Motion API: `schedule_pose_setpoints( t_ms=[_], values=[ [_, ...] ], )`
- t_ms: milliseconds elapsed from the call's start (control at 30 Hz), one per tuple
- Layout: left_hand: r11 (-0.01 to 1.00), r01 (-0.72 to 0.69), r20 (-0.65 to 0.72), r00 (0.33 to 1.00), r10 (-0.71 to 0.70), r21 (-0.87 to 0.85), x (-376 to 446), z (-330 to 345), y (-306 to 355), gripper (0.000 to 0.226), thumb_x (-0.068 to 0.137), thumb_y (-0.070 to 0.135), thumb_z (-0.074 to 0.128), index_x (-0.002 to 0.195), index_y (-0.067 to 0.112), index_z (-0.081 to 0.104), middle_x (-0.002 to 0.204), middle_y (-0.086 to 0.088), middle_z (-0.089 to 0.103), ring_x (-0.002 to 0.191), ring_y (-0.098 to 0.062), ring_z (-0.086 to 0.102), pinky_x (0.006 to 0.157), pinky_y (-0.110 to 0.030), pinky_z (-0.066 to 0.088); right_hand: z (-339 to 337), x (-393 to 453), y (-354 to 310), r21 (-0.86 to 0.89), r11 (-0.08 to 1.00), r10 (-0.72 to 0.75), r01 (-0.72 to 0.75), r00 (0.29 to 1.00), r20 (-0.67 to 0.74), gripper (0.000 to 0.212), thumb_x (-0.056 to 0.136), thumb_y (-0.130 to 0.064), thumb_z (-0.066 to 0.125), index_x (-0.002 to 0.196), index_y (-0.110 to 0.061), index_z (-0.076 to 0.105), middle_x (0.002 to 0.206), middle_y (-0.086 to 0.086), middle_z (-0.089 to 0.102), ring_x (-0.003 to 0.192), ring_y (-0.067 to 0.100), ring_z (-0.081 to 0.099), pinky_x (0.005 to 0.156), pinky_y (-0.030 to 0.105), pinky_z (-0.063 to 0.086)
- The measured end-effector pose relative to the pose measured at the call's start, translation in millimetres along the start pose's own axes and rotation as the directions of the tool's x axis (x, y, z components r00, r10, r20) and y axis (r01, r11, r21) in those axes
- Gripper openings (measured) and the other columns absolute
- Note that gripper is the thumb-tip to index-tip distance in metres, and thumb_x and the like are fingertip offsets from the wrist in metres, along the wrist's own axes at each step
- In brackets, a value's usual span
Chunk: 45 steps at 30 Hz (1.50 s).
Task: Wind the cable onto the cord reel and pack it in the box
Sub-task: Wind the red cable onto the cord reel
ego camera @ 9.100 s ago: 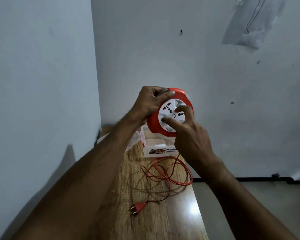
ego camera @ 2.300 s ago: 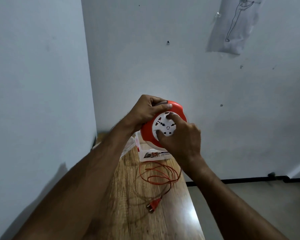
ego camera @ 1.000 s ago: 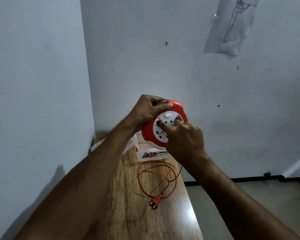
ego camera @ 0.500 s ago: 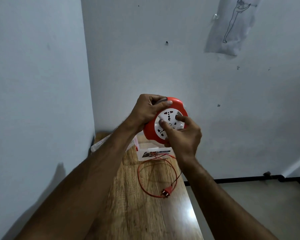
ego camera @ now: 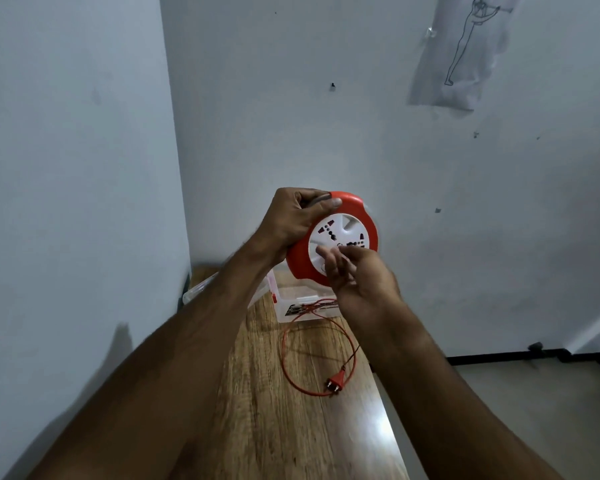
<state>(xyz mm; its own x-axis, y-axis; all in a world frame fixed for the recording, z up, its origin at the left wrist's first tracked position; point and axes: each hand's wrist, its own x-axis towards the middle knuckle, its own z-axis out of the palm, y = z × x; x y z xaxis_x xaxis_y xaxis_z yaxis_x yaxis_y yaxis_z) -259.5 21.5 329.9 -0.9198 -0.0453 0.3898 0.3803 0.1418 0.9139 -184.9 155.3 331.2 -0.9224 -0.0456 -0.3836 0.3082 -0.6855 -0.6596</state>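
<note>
I hold a round orange cord reel (ego camera: 355, 207) with a white socket face up in front of the wall. My left hand (ego camera: 293, 220) grips its upper left rim. My right hand (ego camera: 357, 277) is at the lower part of the white face, fingertips on it, fingers loosely curled. One loop of orange cable (ego camera: 286, 358) lies on the wooden table (ego camera: 264, 427) below, ending in an orange two-pin plug (ego camera: 336, 381). A clear plastic box (ego camera: 291, 303) stands at the table's far end, partly hidden by the reel and my hand.
The table sits in a corner, with a wall along its left side and another behind it. The box's clear lid (ego camera: 201, 289) leans at the far left. The table's right edge drops to the floor, where a black skirting (ego camera: 534, 356) runs along the wall.
The loose cable on the table has shrunk from several loops to one. The plug has slid toward the right edge. My right hand has turned on the white face, palm now upward.
</note>
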Motion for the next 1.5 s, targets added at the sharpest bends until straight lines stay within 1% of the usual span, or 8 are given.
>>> schedule_pose_setpoints(
  t_ms=[67,133,233,667,867,1067,1267,1500],
  values=[
    [1.000,0.010,-0.001,1.000,-0.010,-0.003,0.3,-2.9,0.2,0.014,0.092,0.030,0.072,0.105,0.023,0.075,0.091,0.009,0.078,0.076,-0.011,0.077,0.064,-0.019,0.059,-7.9,-3.7,1.4,-0.403,0.845,-0.342,0.353,0.934,0.101,0.018,0.095,-0.007,0.065,0.112,-0.006,0.058,0.096,0.019,0.076,0.063,0.020,0.071,0.056,0.031,0.060],
    [1.000,0.016,0.003,1.000,-0.016,0.008,1.0,-4.7,-0.8,0.020,0.093,0.032,0.071,0.110,0.021,0.074,0.093,0.010,0.077,0.077,-0.009,0.076,0.064,-0.017,0.058,-20.9,5.4,2.9,-0.697,0.124,-0.659,0.706,0.584,0.474,0.020,0.089,-0.007,0.073,0.107,-0.012,0.065,0.107,0.011,0.075,0.075,0.023,0.075,0.063,0.040,0.064],
    [0.999,0.029,0.016,0.999,-0.029,0.020,0.8,-5.0,-0.4,0.026,0.094,0.033,0.070,0.115,0.019,0.074,0.098,0.007,0.077,0.080,-0.010,0.077,0.070,-0.023,0.063,-33.1,18.0,-1.1,-0.532,-0.640,-0.402,0.555,0.348,0.847,0.041,0.082,-0.004,0.079,0.119,-0.016,0.071,0.139,0.018,0.059,0.094,0.038,0.073,0.072,0.046,0.065],
    [0.999,0.042,0.093,0.995,-0.045,0.031,1.3,0.4,0.0,0.033,0.090,0.027,0.076,0.119,0.011,0.074,0.102,-0.001,0.078,0.084,-0.015,0.078,0.074,-0.026,0.063,-36.2,35.1,-15.8,-0.221,-0.947,-0.138,0.234,0.325,0.936,0.066,0.064,-0.032,0.094,0.125,-0.022,0.072,0.099,0.027,0.073,0.063,0.039,0.073,0.055,0.046,0.061],
    [0.999,0.017,0.060,0.998,-0.019,0.039,4.5,0.6,-1.9,0.033,0.091,0.031,0.074,0.120,0.015,0.074,0.104,0.003,0.078,0.090,-0.016,0.076,0.082,-0.031,0.064,-37.3,52.1,-18.0,-0.489,-0.709,-0.414,0.508,0.262,0.872,0.064,0.076,-0.046,0.082,0.130,-0.014,0.066,0.098,0.015,0.078,0.071,0.029,0.076,0.069,0.037,0.063],
    [1.000,0.012,-0.048,0.999,-0.012,-0.001,6.1,11.6,-6.0,0.035,0.092,0.035,0.072,0.121,0.016,0.073,0.110,0.000,0.078,0.090,-0.018,0.077,0.084,-0.034,0.064,-22.0,46.8,0.7,-0.781,0.078,-0.763,0.619,0.542,0.353,0.059,0.072,-0.048,0.087,0.120,-0.020,0.065,0.117,0.002,0.072,0.093,0.012,0.070,0.079,0.031,0.063],
    [0.999,-0.034,-0.036,0.999,0.036,0.042,3.2,18.1,-8.9,0.032,0.091,0.031,0.074,0.118,0.015,0.074,0.100,0.008,0.075,0.080,-0.004,0.076,0.071,-0.019,0.061,-2.7,33.4,2.9,-0.246,0.961,-0.170,0.128,0.972,-0.161,0.056,0.080,-0.035,0.084,0.121,-0.009,0.055,0.103,0.018,0.073,0.066,0.023,0.076,0.056,0.033,0.063],
    [0.999,0.009,-0.063,0.998,-0.011,-0.045,6.0,10.3,-8.3,0.025,0.091,0.031,0.074,0.112,0.016,0.076,0.096,0.001,0.079,0.081,-0.015,0.078,0.072,-0.028,0.064,-1.0,9.0,-11.7,-0.020,0.999,0.038,-0.038,0.999,-0.015,0.021,0.097,-0.011,0.064,0.110,0.002,0.054,0.090,0.021,0.075,0.046,0.012,0.064,0.044,0.024,0.055]
  ],
)
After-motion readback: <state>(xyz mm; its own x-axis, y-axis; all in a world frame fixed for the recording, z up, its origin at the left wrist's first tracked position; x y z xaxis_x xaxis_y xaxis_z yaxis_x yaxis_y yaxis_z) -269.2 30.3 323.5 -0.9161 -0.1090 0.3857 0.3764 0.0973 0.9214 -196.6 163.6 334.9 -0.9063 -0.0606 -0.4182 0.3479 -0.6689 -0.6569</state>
